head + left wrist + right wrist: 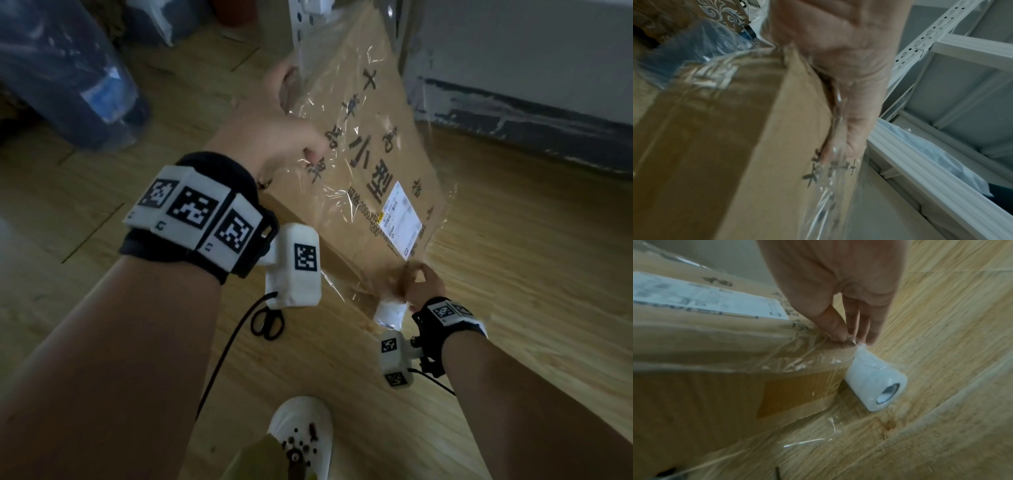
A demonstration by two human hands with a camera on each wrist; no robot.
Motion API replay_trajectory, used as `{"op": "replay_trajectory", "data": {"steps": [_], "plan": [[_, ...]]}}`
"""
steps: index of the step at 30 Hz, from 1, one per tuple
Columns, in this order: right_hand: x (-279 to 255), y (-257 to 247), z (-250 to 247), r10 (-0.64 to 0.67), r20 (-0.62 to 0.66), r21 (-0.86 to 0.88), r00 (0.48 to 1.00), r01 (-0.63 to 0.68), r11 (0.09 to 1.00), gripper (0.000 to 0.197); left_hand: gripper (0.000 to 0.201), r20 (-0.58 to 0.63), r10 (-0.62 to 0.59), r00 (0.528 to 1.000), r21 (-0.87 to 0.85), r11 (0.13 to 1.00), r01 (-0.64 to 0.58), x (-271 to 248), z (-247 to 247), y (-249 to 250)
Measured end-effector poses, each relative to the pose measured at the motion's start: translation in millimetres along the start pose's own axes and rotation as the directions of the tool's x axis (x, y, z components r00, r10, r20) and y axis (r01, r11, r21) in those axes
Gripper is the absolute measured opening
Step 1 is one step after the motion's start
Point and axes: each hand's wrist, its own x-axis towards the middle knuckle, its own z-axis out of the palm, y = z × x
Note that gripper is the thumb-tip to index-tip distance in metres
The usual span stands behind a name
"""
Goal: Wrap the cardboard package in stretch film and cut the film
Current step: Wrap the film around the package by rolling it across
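The flat cardboard package (376, 144) stands tilted on the wooden floor, with black characters and a white label (402, 219) on its face. Clear stretch film (329, 102) lies wrinkled over it. My left hand (291, 126) grips the package's upper left edge, thumb on the filmed face (851, 138). At the package's near corner, my right hand (409, 277) pinches the film between thumb and fingers (851, 337). The white film roll (390, 313) hangs just below that pinch, close to the floor (875, 382). Black scissors (267, 322) lie on the floor, partly hidden by my left wrist camera.
A large blue water bottle (78, 78) lies at the upper left. A white perforated metal shelf (931, 40) stands behind the package. A dark skirting (513, 120) runs along the wall on the right. My white shoe (301, 442) is at the bottom.
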Motion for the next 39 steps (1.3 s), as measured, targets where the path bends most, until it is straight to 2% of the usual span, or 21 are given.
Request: {"op": "replay_trajectory", "data": {"steps": [5, 8, 12, 15, 18, 20, 24, 29, 30, 32, 33, 36, 39], "plan": [[-2.3, 2.4, 1.3, 0.023, 0.076, -0.022, 0.997, -0.021, 1.000, 0.061, 0.107, -0.002, -0.041, 0.999, -0.044, 0.998, 0.041, 3.0, -7.9, -11.7], [-5.2, 3.7, 3.4, 0.061, 0.097, -0.116, 0.993, -0.049, 0.992, 0.073, 0.107, -0.019, -0.037, 0.999, -0.055, 0.998, 0.036, 4.9, -7.4, -12.8], [-10.2, 9.1, 17.0, 0.035, 0.033, -0.130, 0.999, -0.030, 0.991, 0.063, 0.108, -0.026, -0.070, 0.997, -0.094, 0.993, 0.067, 6.6, -4.5, -17.4], [-5.6, 18.7, 28.7, 0.039, 0.003, -0.072, 0.999, -0.039, 0.997, 0.083, 0.106, -0.022, -0.090, 0.996, -0.155, 0.984, 0.086, 6.7, -5.1, -26.0], [-1.2, 23.2, 33.7, 0.044, -0.005, -0.036, 0.999, -0.044, 0.998, 0.086, 0.104, -0.027, -0.098, 0.995, -0.167, 0.982, 0.092, 7.7, -7.2, -30.7], [-1.3, 25.8, 31.7, 0.083, 0.011, -0.095, 0.996, -0.082, 0.992, 0.078, 0.104, -0.035, -0.095, 0.995, -0.168, 0.982, 0.087, 8.8, -6.4, -33.3], [-11.6, 28.6, 17.6, 0.214, 0.071, -0.235, 0.974, -0.193, 0.953, 0.044, 0.096, -0.047, -0.095, 0.994, -0.196, 0.977, 0.084, 10.2, -2.8, -32.6], [-14.6, 36.3, -7.2, 0.306, 0.065, -0.168, 0.950, -0.292, 0.942, 0.029, 0.105, -0.079, -0.090, 0.993, -0.217, 0.974, 0.071, 9.6, 2.3, -29.1], [-16.2, 37.8, -12.6, 0.306, 0.042, -0.150, 0.951, -0.297, 0.943, 0.035, 0.103, -0.075, -0.096, 0.993, -0.222, 0.972, 0.077, 8.4, 3.5, -27.3], [-18.8, 40.4, -24.0, 0.327, 0.015, -0.090, 0.945, -0.325, 0.942, 0.066, 0.098, -0.067, -0.104, 0.992, -0.219, 0.972, 0.087, 7.1, 6.8, -25.1], [-18.6, 43.1, -29.7, 0.336, 0.023, -0.070, 0.942, -0.334, 0.940, 0.074, 0.096, -0.059, -0.114, 0.992, -0.219, 0.971, 0.098, 6.9, 9.3, -25.0], [-19.6, 53.4, -48.2, 0.370, 0.038, -0.060, 0.928, -0.367, 0.928, 0.076, 0.092, -0.031, -0.134, 0.990, -0.223, 0.967, 0.124, 3.3, 19.7, -21.9], [-18.0, 69.7, -67.0, 0.396, 0.001, -0.026, 0.918, -0.395, 0.918, 0.087, 0.087, -0.009, -0.151, 0.989, -0.228, 0.963, 0.145, 0.6, 34.6, -15.5]]}}
